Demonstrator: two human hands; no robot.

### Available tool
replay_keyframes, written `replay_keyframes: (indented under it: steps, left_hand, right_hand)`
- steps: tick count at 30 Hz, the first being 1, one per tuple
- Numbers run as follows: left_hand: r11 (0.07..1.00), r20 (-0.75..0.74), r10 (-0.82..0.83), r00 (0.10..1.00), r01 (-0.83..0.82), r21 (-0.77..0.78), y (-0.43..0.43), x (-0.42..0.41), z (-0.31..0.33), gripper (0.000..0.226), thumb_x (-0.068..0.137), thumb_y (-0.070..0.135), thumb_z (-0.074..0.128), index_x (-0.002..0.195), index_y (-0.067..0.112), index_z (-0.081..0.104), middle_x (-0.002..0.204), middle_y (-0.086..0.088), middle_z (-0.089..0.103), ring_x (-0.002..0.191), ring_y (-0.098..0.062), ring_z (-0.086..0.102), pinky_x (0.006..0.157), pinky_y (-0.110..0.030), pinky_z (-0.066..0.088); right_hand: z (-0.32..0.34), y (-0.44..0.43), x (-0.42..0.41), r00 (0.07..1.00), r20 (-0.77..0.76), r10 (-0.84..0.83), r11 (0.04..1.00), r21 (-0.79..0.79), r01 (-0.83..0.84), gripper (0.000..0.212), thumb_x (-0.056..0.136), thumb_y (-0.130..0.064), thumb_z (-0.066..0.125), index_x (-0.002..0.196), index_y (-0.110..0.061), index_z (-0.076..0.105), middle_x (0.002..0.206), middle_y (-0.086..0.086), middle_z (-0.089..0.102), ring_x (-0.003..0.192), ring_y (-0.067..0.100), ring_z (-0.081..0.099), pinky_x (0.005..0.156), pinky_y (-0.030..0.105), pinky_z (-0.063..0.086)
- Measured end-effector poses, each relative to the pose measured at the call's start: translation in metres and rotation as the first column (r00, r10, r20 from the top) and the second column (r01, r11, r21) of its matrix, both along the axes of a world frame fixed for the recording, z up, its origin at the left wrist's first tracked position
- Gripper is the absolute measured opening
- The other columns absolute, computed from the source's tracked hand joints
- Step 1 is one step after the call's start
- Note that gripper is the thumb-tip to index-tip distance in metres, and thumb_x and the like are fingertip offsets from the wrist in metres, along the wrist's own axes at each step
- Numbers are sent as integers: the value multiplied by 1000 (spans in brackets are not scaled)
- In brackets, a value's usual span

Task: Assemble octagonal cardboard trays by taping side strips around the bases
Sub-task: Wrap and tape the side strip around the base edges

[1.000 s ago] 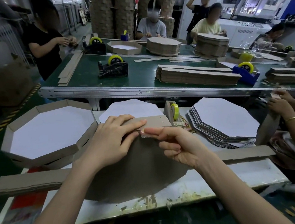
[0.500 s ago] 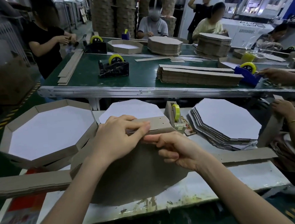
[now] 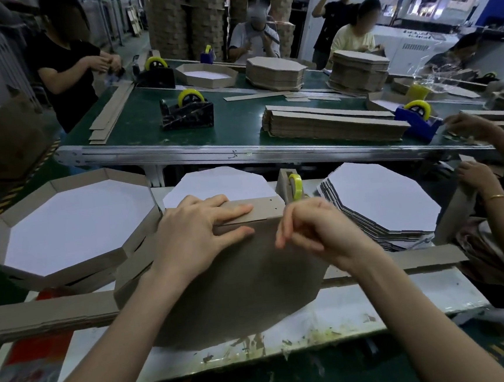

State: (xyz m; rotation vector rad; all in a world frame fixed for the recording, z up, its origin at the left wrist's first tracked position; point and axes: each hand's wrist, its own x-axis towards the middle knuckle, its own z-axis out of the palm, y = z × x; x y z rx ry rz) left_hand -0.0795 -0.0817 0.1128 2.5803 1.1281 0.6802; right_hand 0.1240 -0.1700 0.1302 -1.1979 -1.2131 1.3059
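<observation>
Squarely, left hand (image 3: 199, 230) atop side strip (image 3: 264, 209) edge.

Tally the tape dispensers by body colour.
Black dispensers: 2 (far one, near one)
Blue dispensers: 2 (small one, right one)
Tan dispenser: 1
Total: 5
Anything at the far right is too small to tell.
</observation>
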Motion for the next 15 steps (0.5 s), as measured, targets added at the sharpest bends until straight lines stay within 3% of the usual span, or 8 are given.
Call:
replay_keyframes:
  steps: [2,3,4,6,8,10,12,15]
  left_hand:
    - [999,-37,34,999,-33,14,-2,1,0,72,71,81,31,133,50,51,127,23,58,109,-14,51,81,-34,40]
    - [998,-61,50,997,-48,27,-4,1,0,74,73,80,35,138,46,47,133,23,55,111,-14,50,82,-34,40]
    - [998,-91,56,994,-52,43,-5,1,0,76,74,79,39,141,44,43,138,22,51,113,-13,49,83,-33,40]
    - [996,-153,48,987,-36,84,-8,-4,-1,80,76,76,49,147,42,33,144,22,45,116,-13,47,86,-32,39]
    - [991,-244,58,968,-26,131,-9,-11,0,91,75,75,56,151,40,21,148,22,39,122,-13,43,96,-34,36]
    - [978,-381,106,918,-26,209,-11,-10,2,101,72,78,56,152,35,13,151,17,34,133,-15,37,111,-47,22]
    - [964,-421,118,900,-2,265,-16,5,7,101,67,85,45,147,26,23,146,7,40,137,-23,35,111,-61,10]
    - [970,-389,44,920,55,238,-24,37,15,95,67,88,32,133,20,37,131,2,51,124,-24,46,106,-54,23]
  right_hand:
    - [8,10,7,974,10,-227,962,157,223,34,76,-4,41,58,-14,69,71,12,72,39,13,42,55,34,23]
    - [10,15,10,942,82,-325,928,217,301,37,82,-2,41,66,-15,72,79,7,74,49,14,52,53,32,28]
    - [10,20,12,897,208,-390,907,253,336,37,89,-2,43,80,-17,75,88,-2,75,65,10,61,54,21,38]
    - [5,27,16,827,446,-343,938,206,278,30,100,-10,47,116,-22,70,108,-18,69,93,-5,61,68,8,47]
    - [-5,30,19,822,533,-203,979,78,191,32,103,-25,48,132,-21,61,123,-17,64,111,-4,57,92,12,46]
    - [-13,28,18,814,564,-136,986,-5,168,33,103,-41,45,121,-26,69,115,-16,69,109,-1,60,97,21,45]
    - [-17,26,15,827,548,-126,987,-13,158,38,102,-49,44,97,-27,74,93,-16,72,91,-2,63,85,24,44]
    - [-17,25,10,832,539,-129,992,66,111,40,102,-46,47,88,-19,72,82,-10,67,80,1,57,76,24,43]
